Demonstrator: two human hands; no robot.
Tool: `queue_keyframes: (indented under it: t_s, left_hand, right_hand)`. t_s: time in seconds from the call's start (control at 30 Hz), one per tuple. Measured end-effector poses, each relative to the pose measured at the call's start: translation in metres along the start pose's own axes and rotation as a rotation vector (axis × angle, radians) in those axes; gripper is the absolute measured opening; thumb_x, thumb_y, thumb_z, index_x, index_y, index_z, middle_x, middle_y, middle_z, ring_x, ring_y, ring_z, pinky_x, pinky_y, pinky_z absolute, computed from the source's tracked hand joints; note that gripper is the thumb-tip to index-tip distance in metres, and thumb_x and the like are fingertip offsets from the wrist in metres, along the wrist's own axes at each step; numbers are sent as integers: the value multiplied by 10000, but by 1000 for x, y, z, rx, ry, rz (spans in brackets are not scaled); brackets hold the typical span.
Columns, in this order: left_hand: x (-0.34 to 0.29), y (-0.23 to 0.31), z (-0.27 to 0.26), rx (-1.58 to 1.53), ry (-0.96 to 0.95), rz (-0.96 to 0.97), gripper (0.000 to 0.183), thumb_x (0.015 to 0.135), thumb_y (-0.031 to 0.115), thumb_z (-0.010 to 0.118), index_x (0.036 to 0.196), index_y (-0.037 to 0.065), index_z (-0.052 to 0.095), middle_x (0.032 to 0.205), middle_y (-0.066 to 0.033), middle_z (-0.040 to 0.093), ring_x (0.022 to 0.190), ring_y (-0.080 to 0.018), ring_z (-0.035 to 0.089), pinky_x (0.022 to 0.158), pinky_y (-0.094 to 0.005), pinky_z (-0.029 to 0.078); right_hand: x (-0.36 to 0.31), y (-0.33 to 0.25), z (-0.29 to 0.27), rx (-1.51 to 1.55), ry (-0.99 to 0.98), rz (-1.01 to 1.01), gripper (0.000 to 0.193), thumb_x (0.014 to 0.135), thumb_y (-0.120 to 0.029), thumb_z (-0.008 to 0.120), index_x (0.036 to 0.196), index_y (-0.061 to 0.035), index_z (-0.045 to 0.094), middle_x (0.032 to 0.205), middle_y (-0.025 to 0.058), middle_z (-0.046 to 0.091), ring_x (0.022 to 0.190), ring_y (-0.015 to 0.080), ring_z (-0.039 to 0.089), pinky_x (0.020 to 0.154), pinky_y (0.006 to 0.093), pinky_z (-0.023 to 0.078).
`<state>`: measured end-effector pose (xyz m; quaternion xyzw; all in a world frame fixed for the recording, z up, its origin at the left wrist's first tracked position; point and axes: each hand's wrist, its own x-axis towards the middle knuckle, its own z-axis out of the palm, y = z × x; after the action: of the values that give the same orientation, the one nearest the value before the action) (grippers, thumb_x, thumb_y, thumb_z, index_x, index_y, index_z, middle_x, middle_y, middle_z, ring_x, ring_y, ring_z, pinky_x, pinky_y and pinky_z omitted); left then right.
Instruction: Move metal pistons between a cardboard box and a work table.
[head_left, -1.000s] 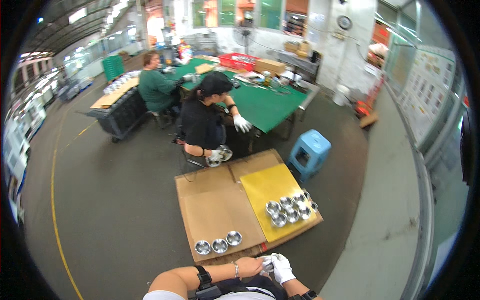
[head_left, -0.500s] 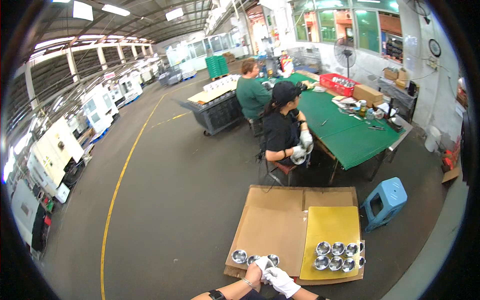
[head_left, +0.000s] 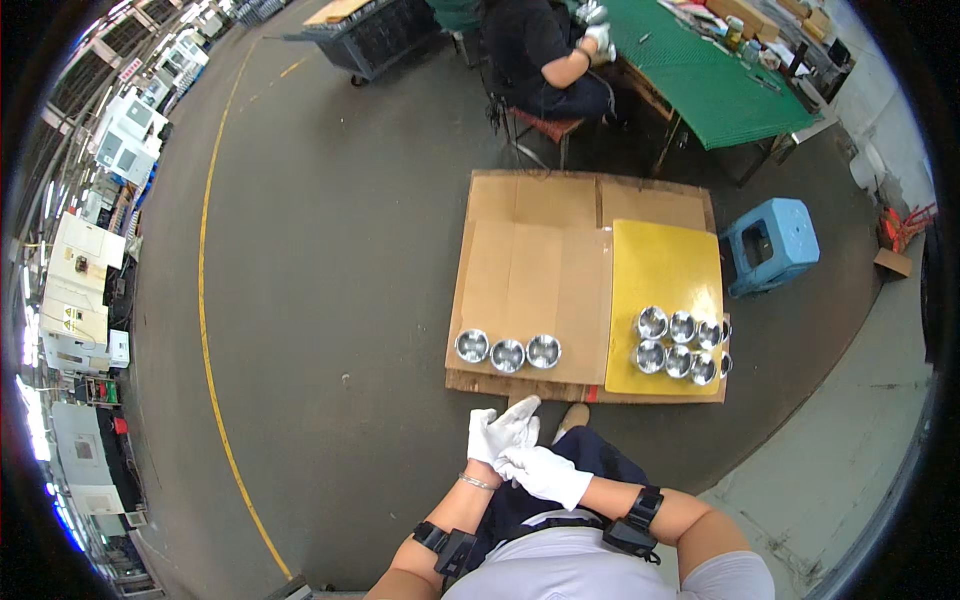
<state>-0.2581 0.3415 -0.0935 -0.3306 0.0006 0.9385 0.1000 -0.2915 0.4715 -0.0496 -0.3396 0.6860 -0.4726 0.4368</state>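
Observation:
My left hand wears a white glove, its fingers stretched out towards the cardboard. My right hand, also gloved in white, is closed on the left glove near the heel of the palm. Both are in front of my body, short of the cardboard sheet's near edge. Three shiny, round, hollow metal parts stand in a row on that sheet, among them a middle metal part. To the right, a yellow board carries two rows of similar metal parts; a few more sit beyond its right edge.
A blue plastic stool stands right of the cardboard. Ahead, a seated person in black handles a metal part with gloved hands beside a green-topped table. A dark wheeled bin is farther left. Machines line the far left.
The view has tipped down, showing my forearms and lap. The left glove now covers the back of my hand, which was partly bare. My hands are now apart from the metal parts in view.

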Motion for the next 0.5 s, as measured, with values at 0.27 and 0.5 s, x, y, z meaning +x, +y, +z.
queue_keyframes:
  t_s: [0.27,0.5]
  left_hand:
    - [19,47,-39,-52,-2,435,395,850,116,538,1227,9,487,1266,-120,522,1207,-229,458,1043,-335,377]
    - [39,67,-81,556,405,384,501,906,277,555,1338,44,457,1426,-116,410,1294,-226,401,999,-348,385]
  right_hand:
    - [44,7,28,15,-49,77,238,928,-258,454,969,-67,589,781,149,601,712,281,602,668,378,465]
    - [85,29,49,-96,-172,-96,252,916,-134,430,1087,-38,589,923,130,640,792,225,620,720,340,504]
